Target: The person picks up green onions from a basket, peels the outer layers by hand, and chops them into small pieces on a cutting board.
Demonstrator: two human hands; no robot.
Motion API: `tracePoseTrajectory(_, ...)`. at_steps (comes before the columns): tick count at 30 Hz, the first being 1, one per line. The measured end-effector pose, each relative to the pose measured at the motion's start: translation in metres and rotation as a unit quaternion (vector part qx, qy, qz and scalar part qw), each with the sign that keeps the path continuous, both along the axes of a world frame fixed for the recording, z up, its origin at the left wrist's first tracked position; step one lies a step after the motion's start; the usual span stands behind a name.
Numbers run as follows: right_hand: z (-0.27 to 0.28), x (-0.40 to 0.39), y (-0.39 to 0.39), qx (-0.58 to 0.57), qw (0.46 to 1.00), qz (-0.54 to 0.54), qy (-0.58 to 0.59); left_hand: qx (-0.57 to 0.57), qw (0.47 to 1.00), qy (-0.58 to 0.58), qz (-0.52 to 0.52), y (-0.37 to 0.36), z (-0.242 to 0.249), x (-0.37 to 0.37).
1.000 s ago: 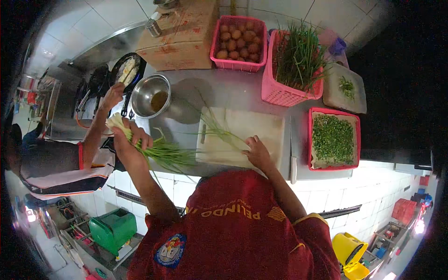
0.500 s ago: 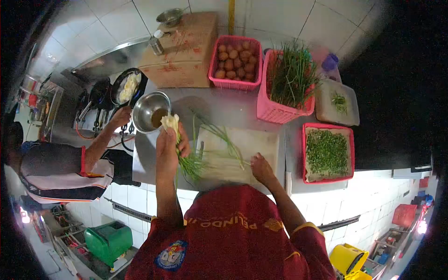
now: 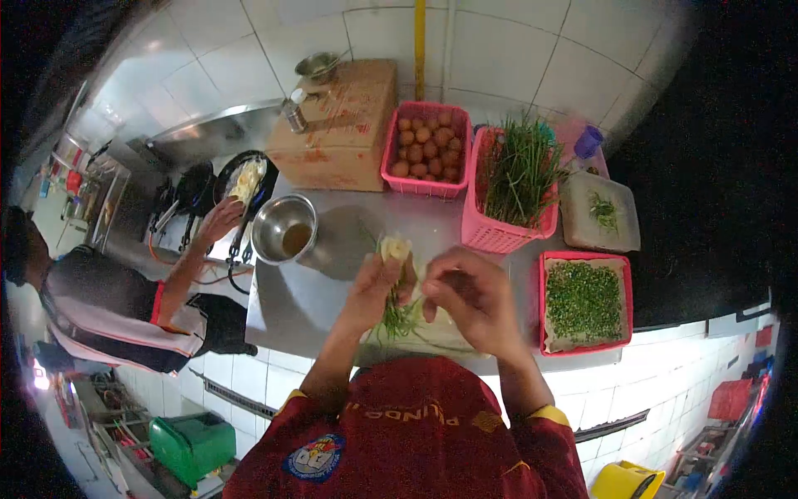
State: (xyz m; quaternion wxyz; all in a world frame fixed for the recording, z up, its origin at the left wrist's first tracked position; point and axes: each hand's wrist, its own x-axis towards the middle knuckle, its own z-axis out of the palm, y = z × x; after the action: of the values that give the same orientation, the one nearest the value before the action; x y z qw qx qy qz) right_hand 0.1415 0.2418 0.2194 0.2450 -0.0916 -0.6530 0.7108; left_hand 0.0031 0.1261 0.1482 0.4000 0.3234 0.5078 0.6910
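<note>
A bunch of spring onions [image 3: 396, 248] is gripped in my left hand [image 3: 376, 287], with its pale root ends up and its green leaves hanging below the fingers. Just right of the bunch is my right hand [image 3: 475, 301], its thumb and fingers curled together; whatever lies between them is too small to make out. Both hands are over the light cutting board [image 3: 445, 326], which they partly cover. A metal bowl [image 3: 264, 231] with brown liquid stands to the left of my left hand.
Behind are a cardboard box [image 3: 332, 141], a pink basket of eggs [image 3: 426, 190] and a pink basket of green stalks [image 3: 503, 236]. Chopped greens fill a red tray [image 3: 583, 301] at right. A co-worker [image 3: 108, 291] reaches to a pan [image 3: 226, 176] at left.
My left hand has moved right with the bunch, away from the bowl. My right hand has risen from the board to beside the bunch. The co-worker's hand has moved up to the pan.
</note>
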Motion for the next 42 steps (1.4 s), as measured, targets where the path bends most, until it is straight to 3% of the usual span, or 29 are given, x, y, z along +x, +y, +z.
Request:
tracePoseTrajectory(3,-0.016,-0.027,-0.001,0.042,0.998,-0.047,0.010,0.010,1.000,-0.001,0.018,0.003,0.015,0.016)
tracePoseTrajectory(6,-0.017,-0.031,-0.006,-0.072,0.997,-0.017,-0.002,0.017,0.997,-0.069,-0.041,-0.002,0.010,0.007)
tracePoseTrajectory(7,-0.022,-0.033,-0.007,-0.035,0.999,-0.038,0.008,0.014,0.993,-0.091,-0.069,-0.006,0.008,0.005)
tracePoseTrajectory(13,-0.055,-0.038,0.000,0.116,0.982,-0.144,-0.029,-0.028,0.988,-0.149,0.007,-0.017,-0.009,0.006)
tracePoseTrajectory(15,-0.089,-0.035,0.020,0.201,0.960,-0.186,-0.066,0.008,0.984,-0.177,0.026,-0.031,-0.017,-0.009)
tracePoseTrajectory(18,-0.178,-0.004,0.046,0.402,0.894,-0.099,-0.173,-0.026,0.983,-0.101,0.152,-0.062,-0.005,-0.027)
tracePoseTrajectory(19,-0.211,0.008,0.050,0.392,0.899,-0.056,-0.184,-0.050,0.971,-0.095,0.213,-0.071,0.000,-0.030)
tracePoseTrajectory(21,-0.268,0.040,0.038,0.373,0.906,0.032,-0.198,-0.020,0.967,-0.109,0.231,-0.090,-0.001,-0.047)
tracePoseTrajectory(24,-0.300,0.061,0.024,0.529,0.832,0.038,-0.163,-0.002,0.968,-0.070,0.242,-0.101,-0.006,-0.056)
tracePoseTrajectory(30,-0.284,0.032,0.023,0.471,0.863,0.001,-0.184,-0.063,0.971,0.005,0.232,-0.073,-0.015,-0.046)
tracePoseTrajectory(33,-0.247,0.007,0.017,0.410,0.882,-0.108,-0.203,-0.035,0.983,-0.024,0.180,-0.053,-0.016,-0.044)
tracePoseTrajectory(36,-0.308,0.013,0.015,0.460,0.799,-0.099,-0.376,0.011,0.988,-0.048,0.145,-0.043,-0.013,-0.042)
tracePoseTrajectory(38,-0.350,0.028,0.026,0.618,0.737,0.016,-0.275,0.012,0.990,-0.048,0.135,-0.040,-0.012,-0.043)
tracePoseTrajectory(40,-0.340,0.026,0.028,0.597,0.753,0.038,-0.274,0.006,0.990,-0.042,0.131,-0.042,-0.014,-0.046)
tracePoseTrajectory(42,-0.300,0.032,0.028,0.387,0.841,-0.031,-0.376,0.003,0.990,0.004,0.140,-0.046,-0.017,-0.051)
